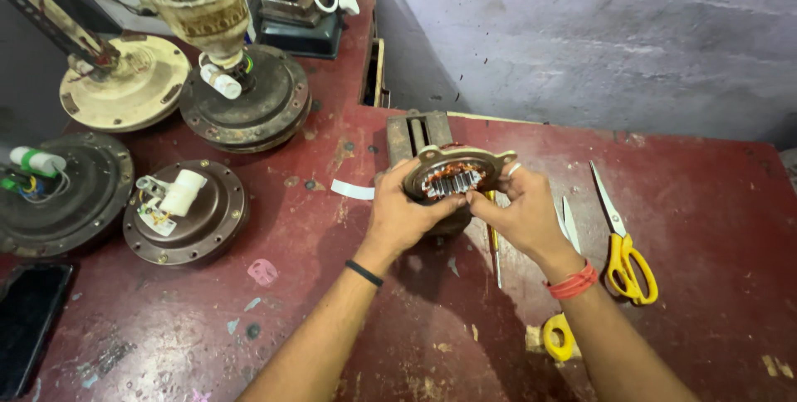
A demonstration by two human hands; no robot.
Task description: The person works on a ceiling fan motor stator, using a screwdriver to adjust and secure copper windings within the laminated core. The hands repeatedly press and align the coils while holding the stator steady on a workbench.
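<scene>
Both hands hold a round metal motor stator with copper windings and a cream-coloured flanged plate (452, 176) just above the middle of the dark red, scuffed bench (332, 319), in front of a small grey slotted metal block (418, 134) that stands toward the bench's far edge. The left hand (403, 213) wraps the stator's left side, fingers closed around the rim with the thumb on the front face. The right hand (523, 207) grips the right side in the same way, thumb (481, 199) pressed near the windings.

The stator looks heavy and rigid for its size, a stack of steel with wire packed in. The copper coils are probably the delicate part, since their coating can scratch; the outer rim and flange ears seem the safer places to hold, as both hands do now.

Just right of the right hand lie yellow-handled scissors (623, 244), a thin screwdriver (496, 244) and, nearer the front edge, a roll of yellow tape (559, 337). Along the left edge sit several brown round fan motor housings (187, 213), well apart from the hands. The front middle of the bench offers the most open room; the far edge drops off behind the block toward a grey wall (598, 37).
</scene>
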